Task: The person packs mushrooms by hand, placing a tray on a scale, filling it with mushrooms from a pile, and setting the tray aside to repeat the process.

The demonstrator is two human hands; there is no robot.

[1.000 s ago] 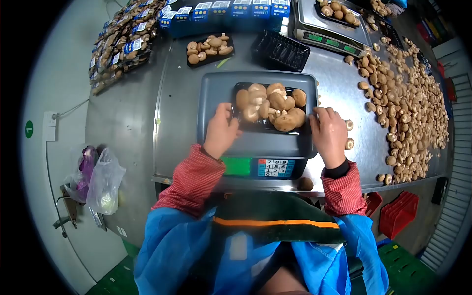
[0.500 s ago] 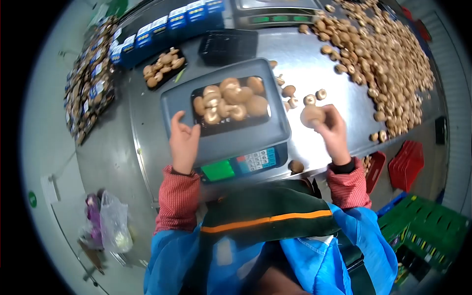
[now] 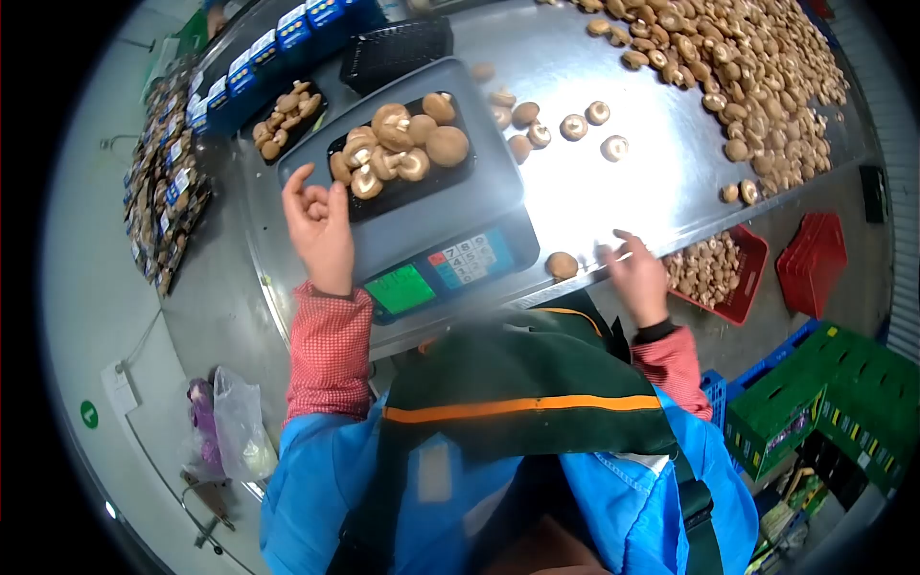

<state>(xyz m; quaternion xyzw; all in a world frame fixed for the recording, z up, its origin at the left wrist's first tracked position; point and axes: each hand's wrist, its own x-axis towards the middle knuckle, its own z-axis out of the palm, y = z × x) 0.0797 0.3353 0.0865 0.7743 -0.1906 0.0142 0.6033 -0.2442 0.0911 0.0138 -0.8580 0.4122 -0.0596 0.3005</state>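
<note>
A black tray (image 3: 383,202) filled with several brown mushrooms (image 3: 392,126) rests on the grey scale platform (image 3: 489,182). My left hand (image 3: 321,230), fingers curled but apart, is at the platform's left edge beside the tray and holds nothing. Near the table's front edge, my right hand (image 3: 635,276) has its fingers spread with nothing between them; its fingertips are slightly blurred. A single mushroom (image 3: 562,265) lies to its left, by the scale's corner. Several loose mushrooms (image 3: 573,127) lie right of the platform. The scale's green display (image 3: 401,288) faces me.
A large mushroom pile (image 3: 728,77) covers the table's right side. A small filled tray (image 3: 287,120), an empty black tray (image 3: 395,55) and blue boxes (image 3: 278,50) stand behind the scale. Packed trays (image 3: 168,182) are far left. Red crate (image 3: 743,278) and green crates (image 3: 834,398) sit lower right.
My right hand has let go of the large mushroom and moved down toward the table edge. One more mushroom lies among the loose ones. The view has shifted; my left hand remains beside the tray.
</note>
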